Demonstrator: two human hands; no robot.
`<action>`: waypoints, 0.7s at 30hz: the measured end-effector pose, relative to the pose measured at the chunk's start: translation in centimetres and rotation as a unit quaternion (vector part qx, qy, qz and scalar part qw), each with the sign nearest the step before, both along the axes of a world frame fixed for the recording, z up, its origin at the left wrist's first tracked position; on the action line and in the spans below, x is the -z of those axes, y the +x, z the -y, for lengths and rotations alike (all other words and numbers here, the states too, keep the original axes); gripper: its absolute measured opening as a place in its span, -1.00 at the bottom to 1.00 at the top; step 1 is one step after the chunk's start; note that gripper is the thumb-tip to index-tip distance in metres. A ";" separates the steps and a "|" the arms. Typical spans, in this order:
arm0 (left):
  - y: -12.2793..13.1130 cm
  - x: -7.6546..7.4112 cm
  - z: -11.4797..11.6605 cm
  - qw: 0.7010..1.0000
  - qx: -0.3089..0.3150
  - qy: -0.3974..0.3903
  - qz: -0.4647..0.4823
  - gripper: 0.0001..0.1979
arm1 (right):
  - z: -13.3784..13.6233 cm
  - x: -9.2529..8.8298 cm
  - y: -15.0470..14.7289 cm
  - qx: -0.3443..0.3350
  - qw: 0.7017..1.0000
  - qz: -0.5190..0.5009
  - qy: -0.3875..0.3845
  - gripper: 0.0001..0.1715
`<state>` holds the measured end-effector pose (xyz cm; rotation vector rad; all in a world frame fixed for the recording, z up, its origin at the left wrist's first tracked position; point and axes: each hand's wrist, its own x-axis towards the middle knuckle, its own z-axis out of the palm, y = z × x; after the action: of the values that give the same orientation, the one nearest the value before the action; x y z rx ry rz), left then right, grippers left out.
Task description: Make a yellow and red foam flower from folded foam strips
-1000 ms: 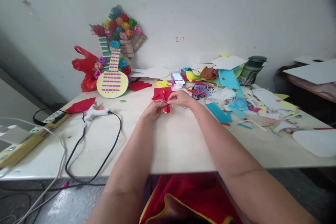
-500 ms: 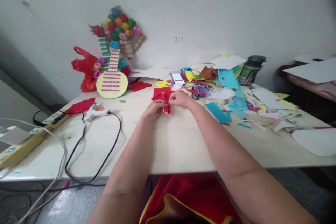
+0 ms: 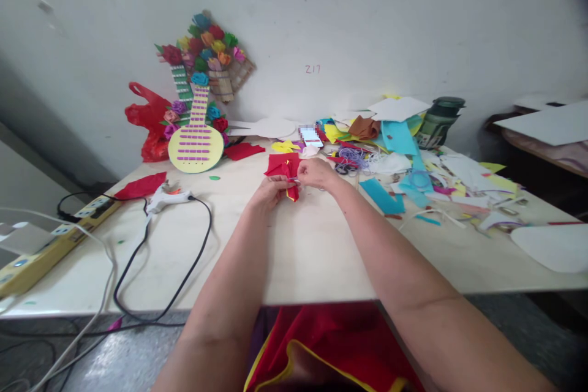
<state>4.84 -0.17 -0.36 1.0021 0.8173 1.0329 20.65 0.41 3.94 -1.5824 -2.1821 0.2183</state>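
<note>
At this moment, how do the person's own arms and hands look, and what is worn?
The left hand and right hand are bare; no gloves, watch or bracelet show. The visible arms have no sleeves. Below, a red garment with yellow edging is worn.

I am watching through one head-worn camera, which is looking forward and down from above the wearer's lap, with a red garment trimmed in yellow filling the bottom centre. The bare left forearm and bare right forearm are rising large and close from the lower edge, and the left hand and right hand are appearing much smaller near the middle. The broad cream tabletop is stretching across my view, the off-white wall is standing behind it, and the grey speckled floor is showing at lower left.
</note>
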 end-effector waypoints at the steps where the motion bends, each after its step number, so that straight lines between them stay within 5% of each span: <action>1: 0.0 0.0 0.0 1.000 -0.001 0.000 0.000 -0.89 | 0.0 0.1 0.0 -0.001 1.000 -0.010 -0.004 -0.83; 8: 0.1 -0.1 0.1 1.000 -0.017 -0.002 0.020 -0.85 | -0.9 1.0 0.2 -0.041 0.990 -0.115 -0.066 -0.71; 21: 0.3 0.2 -0.1 0.999 -0.035 0.000 0.014 -0.85 | 0.5 -0.2 -0.7 -0.001 0.995 0.098 0.022 -0.73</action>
<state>5.12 -0.05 -0.58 0.9621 0.8352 1.1046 19.96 -0.10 4.14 -1.6382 -2.3175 0.0165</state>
